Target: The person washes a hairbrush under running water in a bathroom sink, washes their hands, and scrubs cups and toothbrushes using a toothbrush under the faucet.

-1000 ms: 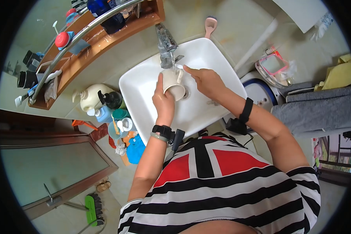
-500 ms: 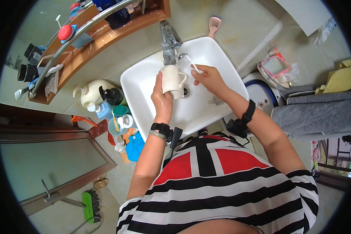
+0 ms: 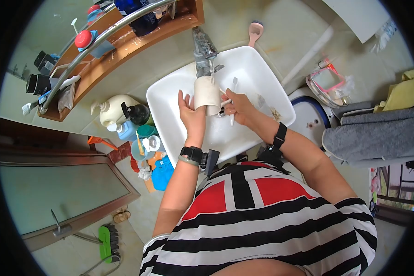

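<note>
Over the white sink (image 3: 170,99), a cream-coloured mug (image 3: 207,93) is tilted under the running faucet (image 3: 204,55), its opening toward me. My left hand (image 3: 192,115) is at the mug's left side, fingers apart, with the thumb against the mug. On the other side, my right hand (image 3: 238,106) is closed at the mug's handle and holds a thin white toothbrush (image 3: 235,83), whose head points up toward the faucet. The drain is partly hidden behind the mug and my right fingers.
Pump bottles (image 3: 137,113) and a blue cloth (image 3: 162,174) are left of the sink. A curved wooden shelf (image 3: 124,48) with a metal rail hangs at upper left. A pink brush (image 3: 255,33) stands behind the sink; grey towels (image 3: 370,138) hang at right.
My right hand has come down and closed at the mug's handle. The toothbrush has swung more upright. My left fingers have spread away from the mug's side.
</note>
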`<move>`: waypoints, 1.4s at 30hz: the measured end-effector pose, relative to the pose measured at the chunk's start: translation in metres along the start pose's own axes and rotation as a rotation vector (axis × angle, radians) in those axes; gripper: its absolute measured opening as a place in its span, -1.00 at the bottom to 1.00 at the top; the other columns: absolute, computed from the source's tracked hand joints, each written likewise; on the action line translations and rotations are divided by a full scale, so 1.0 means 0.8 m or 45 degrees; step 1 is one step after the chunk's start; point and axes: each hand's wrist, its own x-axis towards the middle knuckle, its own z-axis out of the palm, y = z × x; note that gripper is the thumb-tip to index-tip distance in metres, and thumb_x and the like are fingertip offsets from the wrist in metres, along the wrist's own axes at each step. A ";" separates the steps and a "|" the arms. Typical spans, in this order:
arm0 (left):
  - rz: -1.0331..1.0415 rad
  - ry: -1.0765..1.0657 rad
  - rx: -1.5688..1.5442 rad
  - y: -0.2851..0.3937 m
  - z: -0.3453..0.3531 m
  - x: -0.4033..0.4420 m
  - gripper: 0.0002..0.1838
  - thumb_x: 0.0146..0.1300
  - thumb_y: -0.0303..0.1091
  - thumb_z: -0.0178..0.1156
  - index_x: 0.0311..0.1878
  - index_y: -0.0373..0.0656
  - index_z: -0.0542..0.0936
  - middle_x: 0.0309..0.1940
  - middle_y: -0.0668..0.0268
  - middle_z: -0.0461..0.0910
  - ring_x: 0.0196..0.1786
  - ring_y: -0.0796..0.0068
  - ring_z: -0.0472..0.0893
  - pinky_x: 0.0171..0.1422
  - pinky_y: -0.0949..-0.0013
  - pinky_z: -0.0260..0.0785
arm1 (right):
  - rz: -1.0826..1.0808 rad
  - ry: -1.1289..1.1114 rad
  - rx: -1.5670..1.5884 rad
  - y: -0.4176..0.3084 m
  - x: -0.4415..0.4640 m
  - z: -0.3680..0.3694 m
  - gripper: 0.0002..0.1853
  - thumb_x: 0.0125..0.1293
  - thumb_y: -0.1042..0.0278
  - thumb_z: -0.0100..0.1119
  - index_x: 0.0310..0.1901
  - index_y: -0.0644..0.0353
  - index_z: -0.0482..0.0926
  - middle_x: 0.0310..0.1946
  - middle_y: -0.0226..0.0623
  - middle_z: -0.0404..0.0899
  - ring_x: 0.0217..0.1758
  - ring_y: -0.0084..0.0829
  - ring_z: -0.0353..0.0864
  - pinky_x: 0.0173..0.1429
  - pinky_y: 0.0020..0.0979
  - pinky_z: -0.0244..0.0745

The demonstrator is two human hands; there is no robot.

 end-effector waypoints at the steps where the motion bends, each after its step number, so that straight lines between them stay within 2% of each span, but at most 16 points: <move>1: -0.167 0.068 0.039 0.007 0.003 0.000 -0.26 0.16 -0.59 0.15 0.41 -0.10 0.12 0.18 0.10 0.41 0.10 0.15 0.54 0.11 0.27 0.50 | -0.025 0.046 0.073 0.004 0.000 0.002 -0.69 0.40 0.18 0.03 -0.29 0.34 0.40 -0.49 -0.42 0.27 -0.64 -0.67 0.07 -0.64 -0.59 -0.03; 2: -0.167 0.071 0.038 0.013 -0.001 -0.001 -0.26 0.16 -0.59 0.15 0.41 -0.10 0.12 0.18 0.10 0.41 0.10 0.15 0.54 0.11 0.27 0.50 | -0.050 0.091 0.144 0.006 -0.001 0.003 -0.68 0.42 0.18 0.01 -0.29 0.35 0.39 -0.48 -0.41 0.27 -0.64 -0.66 0.07 -0.63 -0.57 -0.02; 4: -0.730 -0.337 -0.578 0.032 -0.012 -0.004 -0.36 0.22 -0.56 0.14 0.37 -0.12 0.20 0.15 0.07 0.43 0.06 0.24 0.56 -0.02 0.33 0.58 | -0.034 0.010 0.083 0.010 -0.007 0.000 -0.70 0.44 0.19 -0.03 -0.28 0.32 0.38 -0.47 -0.41 0.27 -0.63 -0.66 0.06 -0.63 -0.56 -0.01; 6: -0.684 -0.224 -0.507 0.011 -0.010 -0.003 -0.40 0.24 -0.57 0.11 0.35 -0.11 0.23 0.15 0.09 0.43 0.04 0.25 0.57 -0.12 0.30 0.61 | -0.013 -0.071 0.025 0.012 -0.016 -0.004 -0.71 0.45 0.20 -0.08 -0.27 0.30 0.37 -0.46 -0.42 0.27 -0.63 -0.66 0.04 -0.63 -0.55 0.00; 8: -0.638 -0.119 -0.438 0.012 -0.009 -0.005 -0.45 0.26 -0.58 0.08 0.33 -0.10 0.26 0.14 0.10 0.42 0.03 0.25 0.58 -0.22 0.28 0.65 | -0.077 -0.061 -0.753 0.006 -0.030 -0.007 -0.69 0.48 0.22 -0.16 -0.07 0.34 0.41 -0.44 -0.31 0.36 -0.61 -0.52 0.23 -0.55 -0.42 0.22; 9: -0.616 -0.101 -0.387 0.013 -0.009 -0.004 -0.47 0.27 -0.61 0.03 0.31 -0.11 0.28 0.13 0.11 0.44 0.01 0.22 0.59 -0.24 0.27 0.66 | -0.077 -0.060 -0.754 0.007 -0.026 -0.015 -0.69 0.48 0.22 -0.16 -0.07 0.34 0.41 -0.44 -0.31 0.36 -0.61 -0.52 0.23 -0.55 -0.42 0.22; 11: -0.598 -0.082 -0.337 0.014 -0.008 -0.006 -0.50 0.28 -0.64 -0.01 0.29 -0.11 0.29 0.12 0.12 0.45 0.00 0.20 0.59 -0.27 0.25 0.67 | -1.503 0.211 -1.591 0.009 -0.025 -0.022 -0.63 0.46 0.28 -0.19 0.19 0.23 0.38 -0.40 -0.15 0.48 -0.46 -0.24 0.48 -0.34 -0.28 0.40; 12: -0.634 -0.079 -0.317 0.013 -0.008 -0.005 -0.50 0.28 -0.66 -0.04 0.29 -0.12 0.30 0.11 0.13 0.46 0.00 0.20 0.59 -0.27 0.23 0.67 | -1.502 0.211 -1.594 0.010 -0.028 -0.028 -0.63 0.46 0.28 -0.19 0.19 0.23 0.38 -0.40 -0.15 0.48 -0.46 -0.24 0.48 -0.34 -0.28 0.40; 14: -0.667 -0.088 -0.294 0.012 -0.003 -0.003 -0.51 0.29 -0.68 -0.07 0.28 -0.12 0.30 0.10 0.13 0.46 -0.01 0.19 0.60 -0.28 0.21 0.67 | -1.195 -0.146 -2.003 -0.008 -0.067 -0.012 -0.52 0.40 0.33 -0.18 0.35 0.10 0.23 -0.31 -0.06 0.55 -0.25 -0.03 0.55 -0.15 -0.19 0.44; 17: -0.646 -0.151 -0.267 0.007 0.004 -0.006 -0.49 0.27 -0.70 -0.08 0.28 -0.13 0.32 0.07 0.12 0.48 -0.02 0.20 0.60 -0.30 0.23 0.67 | -1.052 -0.242 -2.155 -0.017 -0.082 0.002 -0.50 0.35 0.37 -0.17 0.34 0.05 0.25 -0.28 -0.07 0.57 -0.21 -0.01 0.56 -0.16 -0.18 0.46; 20: -0.538 -0.282 -0.278 0.003 0.004 -0.009 -0.50 0.24 -0.68 -0.15 0.26 -0.17 0.30 0.01 0.09 0.52 -0.12 0.23 0.64 -0.31 0.23 0.64 | -0.945 0.057 -2.168 -0.032 -0.033 -0.011 -0.47 0.30 0.38 -0.12 0.33 -0.03 0.28 -0.23 -0.08 0.58 -0.17 -0.04 0.58 -0.18 -0.16 0.47; 23: -0.554 -0.256 -0.289 -0.004 0.009 -0.012 -0.51 0.25 -0.66 -0.16 0.26 -0.16 0.31 -0.04 0.11 0.56 -0.17 0.25 0.65 -0.38 0.26 0.60 | -0.888 0.075 -2.278 -0.030 -0.031 -0.001 -0.46 0.24 0.42 -0.09 0.29 -0.06 0.34 -0.28 -0.05 0.59 -0.18 -0.05 0.59 -0.20 -0.13 0.48; 26: -0.568 -0.103 -0.424 -0.014 0.010 -0.013 -0.53 0.25 -0.68 -0.09 0.25 -0.23 0.36 0.04 0.13 0.53 -0.12 0.25 0.64 -0.35 0.29 0.61 | -1.207 -0.110 -2.102 0.001 -0.062 0.002 -0.45 0.22 0.44 -0.10 0.29 -0.04 0.34 -0.35 -0.01 0.59 -0.28 -0.02 0.60 -0.22 -0.08 0.48; 32: -0.538 -0.108 -0.440 -0.001 0.000 -0.010 -0.55 0.25 -0.66 -0.08 0.23 -0.25 0.36 -0.01 0.13 0.54 -0.13 0.25 0.65 -0.33 0.28 0.62 | -1.043 0.095 -2.147 -0.025 -0.038 -0.012 -0.40 0.18 0.53 -0.07 0.32 0.12 0.28 -0.33 0.00 0.57 -0.26 -0.02 0.58 -0.24 -0.10 0.46; 34: -0.570 -0.118 -0.404 0.004 -0.004 -0.006 -0.55 0.25 -0.66 -0.10 0.23 -0.25 0.37 -0.01 0.12 0.55 -0.14 0.24 0.65 -0.34 0.27 0.62 | -1.315 0.069 -2.118 -0.028 -0.038 -0.025 -0.40 0.19 0.53 -0.08 0.33 0.13 0.25 -0.40 0.02 0.55 -0.34 0.02 0.57 -0.24 -0.08 0.45; 42: -0.609 -0.202 -0.357 0.006 -0.001 0.000 -0.51 0.20 -0.69 -0.15 0.23 -0.25 0.36 -0.04 0.09 0.55 -0.17 0.21 0.65 -0.38 0.25 0.62 | -1.114 -0.014 -2.196 -0.026 -0.040 -0.006 -0.42 0.22 0.47 -0.11 0.34 0.12 0.23 -0.39 0.02 0.57 -0.34 0.04 0.58 -0.22 -0.07 0.47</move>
